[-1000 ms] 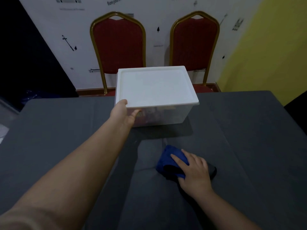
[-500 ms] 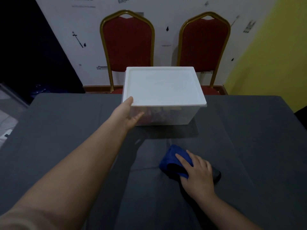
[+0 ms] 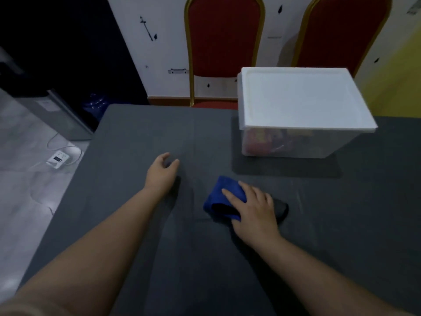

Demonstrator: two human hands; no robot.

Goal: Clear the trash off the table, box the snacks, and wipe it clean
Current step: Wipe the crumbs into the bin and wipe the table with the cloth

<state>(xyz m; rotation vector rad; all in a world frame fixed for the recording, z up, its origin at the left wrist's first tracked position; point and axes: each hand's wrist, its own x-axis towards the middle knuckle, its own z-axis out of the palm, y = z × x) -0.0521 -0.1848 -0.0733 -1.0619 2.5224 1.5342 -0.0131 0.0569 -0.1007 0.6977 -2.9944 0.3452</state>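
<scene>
— What are the fingers doing?

— The right hand [image 3: 255, 213] lies flat, fingers [image 3: 234, 195] spread and pressed down on a folded blue cloth [image 3: 224, 199]; the cloth sits under the fingertips and pokes out to their left, resting on the dark grey table [image 3: 136, 144]. The left hand [image 3: 160, 174] holds nothing: its fingers are loosely curled with a narrow gap between thumb and forefinger, just over the tabletop. Whether it touches the surface I cannot tell.

— And beyond them?

— Ahead of the right fingertips and off to their right stands a clear plastic storage box [image 3: 289, 144] with its white lid [image 3: 300, 99] shut on top. Colourful snack packets [image 3: 268, 140] show blurred through the near wall. The box is well apart from both hands.

— Further out?

— Two red chairs with gold frames behind the table: one [image 3: 224, 42] ahead of the left fingers, the other [image 3: 341, 30] behind the box. On the floor, far left of the left hand, a white power strip [image 3: 58, 158] with its cable.
</scene>
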